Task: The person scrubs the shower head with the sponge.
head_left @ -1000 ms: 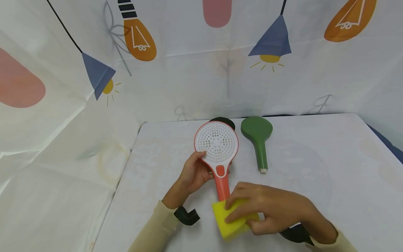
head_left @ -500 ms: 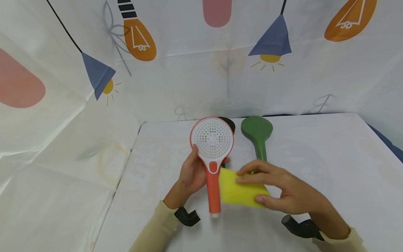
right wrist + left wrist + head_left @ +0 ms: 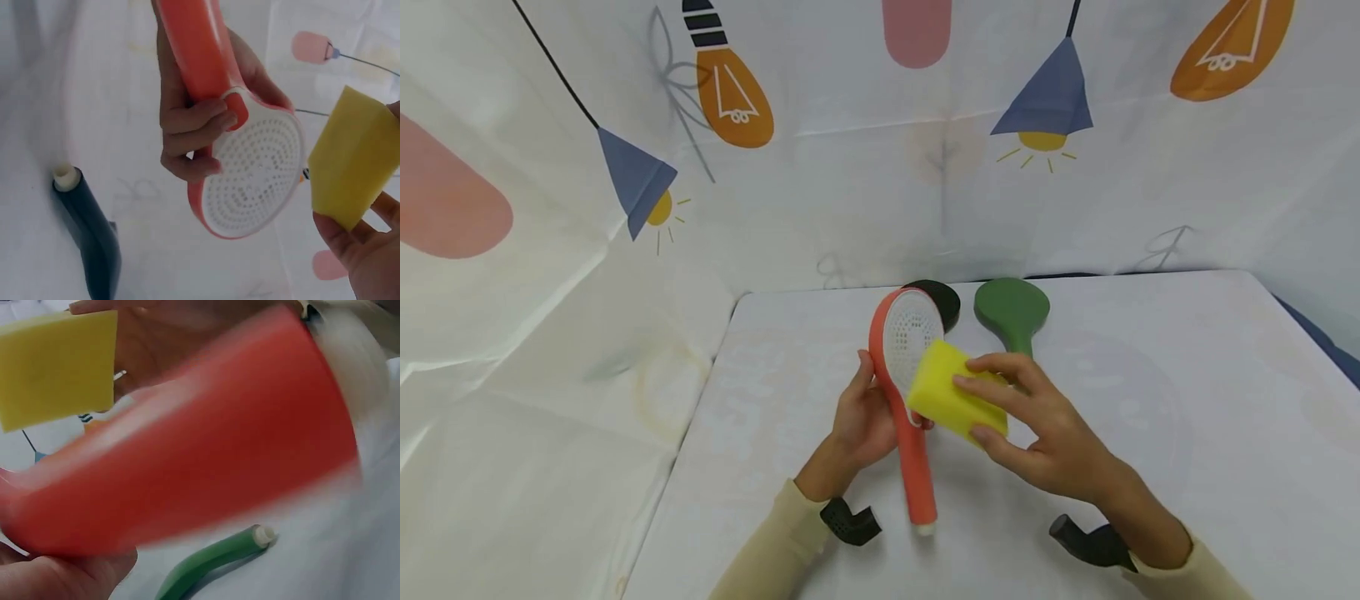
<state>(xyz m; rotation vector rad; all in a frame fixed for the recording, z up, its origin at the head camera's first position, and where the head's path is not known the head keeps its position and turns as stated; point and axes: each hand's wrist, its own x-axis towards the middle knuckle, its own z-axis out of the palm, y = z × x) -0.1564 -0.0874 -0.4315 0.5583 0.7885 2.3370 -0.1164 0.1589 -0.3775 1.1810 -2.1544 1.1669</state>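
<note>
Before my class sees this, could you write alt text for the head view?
A person's left hand holds an orange shower head while the right hand pinches a yellow sponge close to its white perforated face. Behind, a green shower head and a partly hidden black object lie on a white tabletop.

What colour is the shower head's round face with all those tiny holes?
White. The face shows best in the right wrist view.

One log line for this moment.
left hand: holds red showerhead | right hand: holds sponge | sponge: apart from red showerhead | green showerhead: on table
</note>
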